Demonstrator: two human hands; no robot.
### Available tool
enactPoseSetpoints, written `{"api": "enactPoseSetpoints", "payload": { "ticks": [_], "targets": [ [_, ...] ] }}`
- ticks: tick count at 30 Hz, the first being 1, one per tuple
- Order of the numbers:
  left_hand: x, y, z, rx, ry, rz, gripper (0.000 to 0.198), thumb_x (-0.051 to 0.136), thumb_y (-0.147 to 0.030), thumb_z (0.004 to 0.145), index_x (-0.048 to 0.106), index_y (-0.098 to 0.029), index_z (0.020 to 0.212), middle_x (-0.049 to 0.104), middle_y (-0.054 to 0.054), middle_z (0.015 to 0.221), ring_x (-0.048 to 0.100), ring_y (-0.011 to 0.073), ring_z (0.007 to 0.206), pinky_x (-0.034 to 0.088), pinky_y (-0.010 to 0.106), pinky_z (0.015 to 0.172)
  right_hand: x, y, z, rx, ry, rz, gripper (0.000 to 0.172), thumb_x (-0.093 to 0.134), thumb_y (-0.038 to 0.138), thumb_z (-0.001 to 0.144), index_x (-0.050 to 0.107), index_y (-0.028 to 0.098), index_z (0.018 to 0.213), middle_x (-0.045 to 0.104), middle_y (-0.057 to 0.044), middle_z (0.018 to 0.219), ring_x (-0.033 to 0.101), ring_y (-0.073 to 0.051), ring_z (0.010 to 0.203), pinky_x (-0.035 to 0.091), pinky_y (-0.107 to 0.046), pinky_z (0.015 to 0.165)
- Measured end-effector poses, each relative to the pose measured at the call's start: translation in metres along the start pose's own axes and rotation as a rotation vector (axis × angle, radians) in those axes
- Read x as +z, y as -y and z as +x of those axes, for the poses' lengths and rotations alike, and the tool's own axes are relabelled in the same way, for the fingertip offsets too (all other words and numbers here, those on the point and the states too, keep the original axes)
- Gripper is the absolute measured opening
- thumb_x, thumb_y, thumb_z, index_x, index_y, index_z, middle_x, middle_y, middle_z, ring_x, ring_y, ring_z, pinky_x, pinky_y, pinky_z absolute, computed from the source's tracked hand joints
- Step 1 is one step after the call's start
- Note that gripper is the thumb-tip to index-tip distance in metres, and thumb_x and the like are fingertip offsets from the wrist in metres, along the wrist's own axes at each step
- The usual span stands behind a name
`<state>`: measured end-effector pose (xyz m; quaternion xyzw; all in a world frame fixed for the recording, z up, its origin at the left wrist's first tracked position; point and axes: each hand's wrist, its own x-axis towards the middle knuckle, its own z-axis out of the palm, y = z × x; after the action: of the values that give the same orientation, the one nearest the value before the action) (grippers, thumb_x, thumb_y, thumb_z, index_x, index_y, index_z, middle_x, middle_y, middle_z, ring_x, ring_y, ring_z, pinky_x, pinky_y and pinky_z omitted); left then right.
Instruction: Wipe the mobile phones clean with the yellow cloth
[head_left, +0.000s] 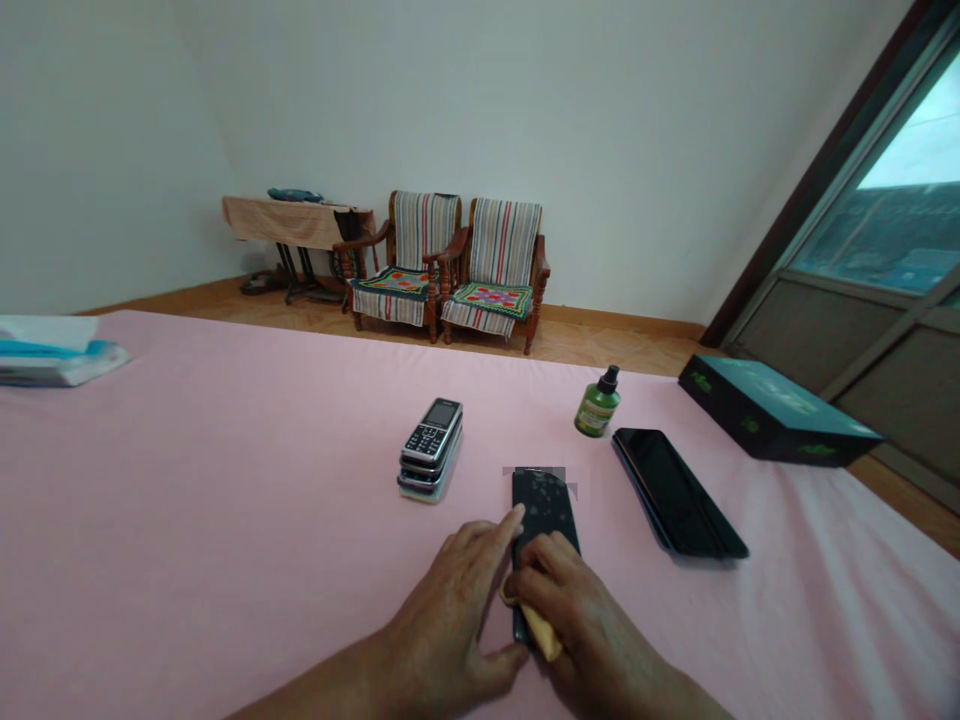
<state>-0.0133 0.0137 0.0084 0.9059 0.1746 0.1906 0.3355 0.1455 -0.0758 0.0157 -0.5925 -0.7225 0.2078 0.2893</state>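
A black smartphone (544,505) lies flat on the pink table cover (225,500), its glass speckled with droplets. My left hand (450,610) rests at its left edge, fingers stretched out and pressing on the phone's side. My right hand (574,610) lies over the phone's near end, fingers closed on a folded yellow cloth (541,630) that it presses against the screen.
A stack of small keypad phones (431,450) sits to the left. A green spray bottle (598,403), stacked black smartphones (675,490) and a dark box (772,410) stand to the right. A white and blue package (56,350) lies far left. Two striped chairs (450,270) are behind.
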Motion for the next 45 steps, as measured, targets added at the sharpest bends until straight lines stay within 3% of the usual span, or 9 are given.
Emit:
{"api": "enactPoseSetpoints", "payload": {
  "ticks": [6, 12, 16, 21, 25, 31, 37, 42, 45],
  "targets": [
    [-0.007, -0.005, 0.002, -0.027, 0.091, 0.098, 0.079, 0.078, -0.019, 0.062, 0.048, -0.017, 0.135, 0.046, 0.013, 0.143, 0.039, 0.0307, 0.131, 0.03, 0.046, 0.113, 0.001, -0.006, -0.009, -0.01, 0.012, -0.052, 0.034, 0.052, -0.008, 0.069, 0.063, 0.017, 0.089, 0.059, -0.009, 0.096, 0.052, -0.022, 0.091, 0.044, -0.031, 0.074],
    [-0.007, -0.003, -0.001, 0.001, 0.095, 0.134, 0.084, 0.081, -0.024, 0.061, 0.046, -0.013, 0.138, 0.043, 0.016, 0.146, 0.038, 0.0323, 0.134, 0.031, 0.046, 0.112, 0.006, -0.01, -0.023, -0.119, 0.028, -0.125, 0.036, 0.063, -0.003, 0.063, 0.063, 0.018, 0.091, 0.059, -0.007, 0.093, 0.054, -0.023, 0.085, 0.044, -0.03, 0.068],
    [-0.009, -0.003, -0.001, 0.014, 0.105, 0.12, 0.087, 0.083, -0.033, 0.063, 0.044, -0.013, 0.138, 0.041, 0.017, 0.148, 0.039, 0.0333, 0.133, 0.034, 0.047, 0.111, 0.004, -0.017, -0.036, -0.172, -0.026, 0.001, 0.021, 0.064, 0.008, 0.074, 0.063, 0.02, 0.09, 0.056, -0.005, 0.085, 0.055, -0.017, 0.072, 0.041, -0.024, 0.058],
    [-0.011, -0.006, 0.001, -0.002, 0.144, 0.112, 0.09, 0.083, -0.034, 0.062, 0.043, -0.014, 0.14, 0.037, 0.017, 0.15, 0.037, 0.0349, 0.134, 0.035, 0.049, 0.11, 0.0, -0.024, -0.044, -0.132, -0.191, 0.144, 0.022, 0.052, 0.012, 0.085, 0.06, 0.023, 0.103, 0.054, -0.005, 0.089, 0.056, -0.015, 0.071, 0.042, -0.023, 0.057],
    [-0.009, -0.008, 0.0, 0.038, 0.138, 0.16, 0.083, 0.076, -0.028, 0.065, 0.042, -0.009, 0.139, 0.037, 0.021, 0.15, 0.035, 0.0341, 0.136, 0.033, 0.047, 0.113, 0.0, -0.016, -0.039, -0.247, -0.075, 0.006, 0.023, 0.068, 0.026, 0.083, 0.061, 0.021, 0.105, 0.059, -0.006, 0.088, 0.058, -0.018, 0.074, 0.045, -0.024, 0.057],
    [-0.007, -0.007, -0.001, 0.059, 0.159, 0.224, 0.08, 0.071, -0.032, 0.071, 0.041, -0.007, 0.141, 0.034, 0.022, 0.151, 0.032, 0.0338, 0.139, 0.032, 0.047, 0.114, -0.006, -0.009, -0.041, -0.316, -0.089, -0.256, 0.011, 0.066, 0.013, 0.083, 0.061, 0.018, 0.092, 0.061, -0.006, 0.08, 0.058, -0.019, 0.071, 0.047, -0.026, 0.056],
    [-0.007, -0.006, -0.003, 0.029, 0.167, 0.204, 0.085, 0.074, -0.029, 0.067, 0.038, -0.01, 0.143, 0.031, 0.019, 0.154, 0.03, 0.0344, 0.14, 0.033, 0.046, 0.114, -0.013, -0.018, -0.055, -0.281, -0.108, -0.207, 0.011, 0.051, 0.014, 0.092, 0.061, 0.018, 0.094, 0.06, -0.008, 0.081, 0.059, -0.019, 0.072, 0.05, -0.027, 0.057],
    [-0.011, -0.011, -0.001, 0.011, 0.169, 0.189, 0.081, 0.074, -0.028, 0.069, 0.041, -0.01, 0.141, 0.034, 0.021, 0.151, 0.034, 0.0359, 0.138, 0.036, 0.049, 0.111, -0.024, -0.035, -0.072, -0.132, -0.099, -0.103, 0.014, 0.054, 0.012, 0.089, 0.061, 0.023, 0.091, 0.059, -0.006, 0.083, 0.061, -0.018, 0.073, 0.053, -0.025, 0.061],
    [-0.014, -0.013, 0.001, -0.009, 0.166, 0.219, 0.078, 0.076, -0.033, 0.069, 0.046, -0.007, 0.136, 0.039, 0.023, 0.148, 0.038, 0.0362, 0.135, 0.038, 0.049, 0.11, -0.031, -0.046, -0.078, -0.033, -0.213, -0.065, 0.018, 0.049, 0.009, 0.089, 0.06, 0.024, 0.089, 0.058, -0.005, 0.083, 0.061, -0.017, 0.071, 0.053, -0.025, 0.063]
  ]
}}
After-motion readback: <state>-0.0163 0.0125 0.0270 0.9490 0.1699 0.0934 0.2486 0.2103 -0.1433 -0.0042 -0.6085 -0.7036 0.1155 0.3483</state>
